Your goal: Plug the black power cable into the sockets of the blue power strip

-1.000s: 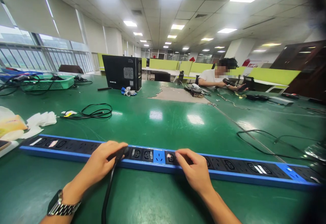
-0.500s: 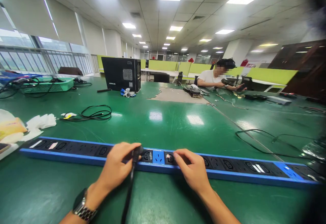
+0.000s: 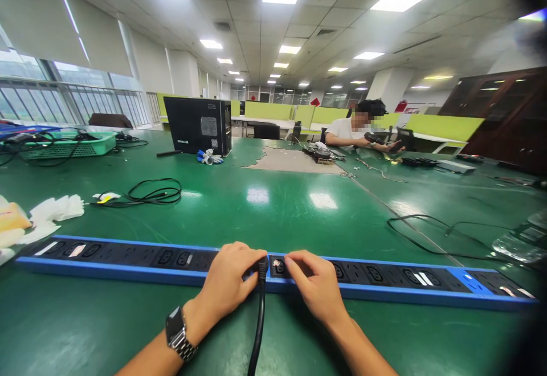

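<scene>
A long blue power strip with black socket panels lies across the green table in front of me. My left hand grips a black plug between thumb and fingers, over the blue socket section near the middle. From the plug a thick black cord hangs down toward the bottom edge. Just to the right, my right hand is closed in a pinch at a socket bearing a small pale sticker. Its fingertips hide whatever may be between them. A watch is on my left wrist.
Farther back stand a black computer case and a green basket of cables. A coiled black cable and white tissues lie at left. Plastic packaging is at right. Across the table sits a person.
My left hand has moved right along the strip with the plug, from a black socket section to the blue one beside my right hand. The right hand stays near the stickered socket.
</scene>
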The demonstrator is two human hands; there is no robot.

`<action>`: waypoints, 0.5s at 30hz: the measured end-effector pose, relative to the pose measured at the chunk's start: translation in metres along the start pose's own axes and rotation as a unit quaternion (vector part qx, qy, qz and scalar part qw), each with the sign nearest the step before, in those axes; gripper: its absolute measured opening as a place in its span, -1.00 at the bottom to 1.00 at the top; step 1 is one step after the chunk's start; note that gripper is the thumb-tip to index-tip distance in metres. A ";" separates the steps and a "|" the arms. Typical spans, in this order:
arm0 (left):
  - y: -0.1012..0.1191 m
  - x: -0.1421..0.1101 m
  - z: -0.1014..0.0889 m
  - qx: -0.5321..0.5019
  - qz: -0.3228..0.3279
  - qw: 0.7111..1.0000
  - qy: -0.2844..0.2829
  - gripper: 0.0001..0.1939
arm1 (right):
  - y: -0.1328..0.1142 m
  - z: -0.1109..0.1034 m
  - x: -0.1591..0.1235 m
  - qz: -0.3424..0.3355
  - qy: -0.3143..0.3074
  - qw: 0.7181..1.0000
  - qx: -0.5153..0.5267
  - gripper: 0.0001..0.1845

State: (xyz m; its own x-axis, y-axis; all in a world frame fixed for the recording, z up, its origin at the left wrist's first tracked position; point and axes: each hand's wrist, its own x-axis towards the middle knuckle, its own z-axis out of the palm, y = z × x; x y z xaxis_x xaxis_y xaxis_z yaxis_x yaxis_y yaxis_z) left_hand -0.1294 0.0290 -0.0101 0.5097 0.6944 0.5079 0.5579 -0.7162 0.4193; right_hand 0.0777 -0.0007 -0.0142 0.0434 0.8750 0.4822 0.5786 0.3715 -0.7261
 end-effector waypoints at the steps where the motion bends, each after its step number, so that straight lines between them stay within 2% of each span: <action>1: -0.001 -0.001 0.001 0.000 0.013 1.000 0.001 -0.59 | 0.000 0.000 0.000 -0.003 -0.003 1.000 -0.004 -0.75; 5: -0.005 -0.005 0.005 -0.003 0.044 0.999 0.014 -0.55 | 0.002 0.001 -0.001 -0.024 -0.022 0.999 -0.025 -0.82; 8: -0.005 -0.005 0.006 -0.027 0.035 0.996 0.074 -0.63 | 0.003 0.001 -0.003 -0.061 -0.055 0.995 -0.054 -0.82; 11: -0.001 -0.005 0.005 -0.037 0.040 0.990 0.133 -0.72 | 0.001 0.001 -0.005 -0.119 -0.092 0.986 -0.070 -0.52; 13: 0.005 -0.006 0.006 -0.015 0.077 0.988 0.137 -0.70 | -0.002 0.003 -0.006 -0.160 -0.107 0.979 -0.071 -0.28; 15: 0.013 -0.006 0.007 0.011 0.114 0.985 0.126 -0.68 | -0.006 0.006 -0.007 -0.196 -0.095 0.973 -0.079 -0.14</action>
State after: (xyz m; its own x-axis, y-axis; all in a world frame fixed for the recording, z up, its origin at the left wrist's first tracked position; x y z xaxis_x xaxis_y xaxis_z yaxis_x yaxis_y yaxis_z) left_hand -0.1210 0.0161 -0.0132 0.4471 0.4738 0.7587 0.4621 -0.8486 0.2576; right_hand 0.0693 -0.0066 -0.0164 -0.3485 0.7233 0.5962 0.6397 0.6484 -0.4128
